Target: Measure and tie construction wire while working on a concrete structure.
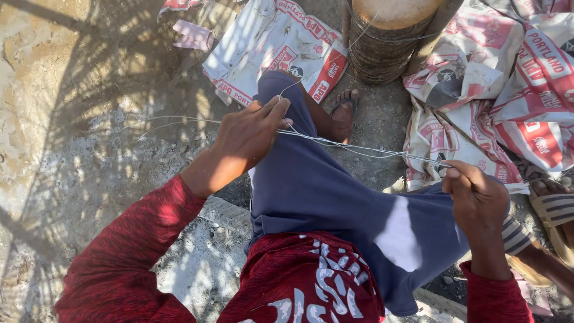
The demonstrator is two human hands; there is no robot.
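1. Across the middle of the frame, a bundle of thin wires (359,148) runs stretched from centre left to centre right, above the person's blue shorts (335,203).
2. Left hand (248,134), left of centre: fingers clenched around the wires, thumb on top. Loose ends trail on past it toward the left, over the ground (72,119).
3. Right hand (475,197), at the right edge of the lap: fingers curled shut, pinching the other end of the bundle between thumb and forefinger.
4. Step in hand, as I judge it: the strands are being drawn straight and held taut between the two fists.
5. What further handling calls for, in my judgement: an even grip on every strand, since thin wire slips or kinks easily, and steady tension so the bundle stays together.
6. Counts:
   - hands at work: two, both the person's own.
   - wires: several fine strands; the exact number cannot be told, as they merge in the sun.
   - wire coil (382,51): one, wound round a drum at upper centre; a strand seems to lead down from it.
   - printed sacks: one at upper centre (275,48), and a crumpled heap of at least three at upper right (478,66).
   - sandalled feet: one (345,110) below the coil, one in a striped sandal (556,209) at the right edge.
   - pink scrap (192,34): one, upper left.
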